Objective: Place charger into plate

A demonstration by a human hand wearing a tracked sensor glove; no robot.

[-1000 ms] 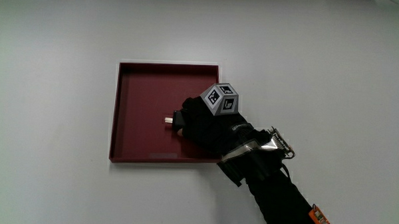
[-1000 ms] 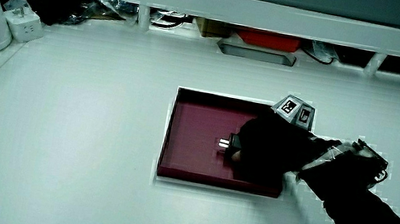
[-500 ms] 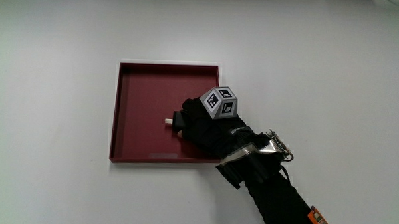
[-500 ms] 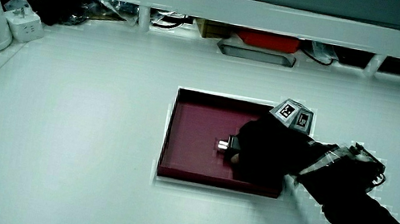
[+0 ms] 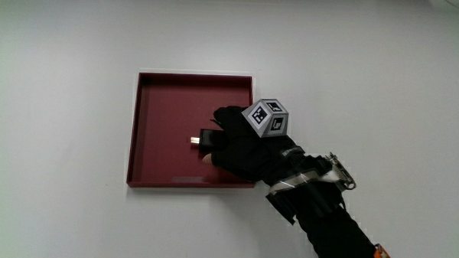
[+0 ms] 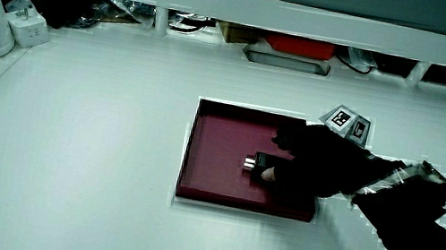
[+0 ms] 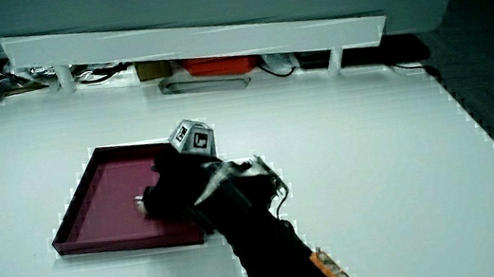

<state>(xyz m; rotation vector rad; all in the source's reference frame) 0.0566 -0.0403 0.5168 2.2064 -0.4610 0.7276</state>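
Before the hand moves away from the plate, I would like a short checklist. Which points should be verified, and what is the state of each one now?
1. Charger lies inside the plate: ok, it sits on the dark red floor, its metal plug pointing away from the hand.
2. Charger rests flat on the plate floor: cannot tell, the hand covers part of it.
3. Hand has let go of the charger: not ok, in the main view and in a side view the fingertips are at the charger's body.
4. Plate flat on the table: ok.
5. Way back toward the person is free: ok, only bare table beside the forearm.
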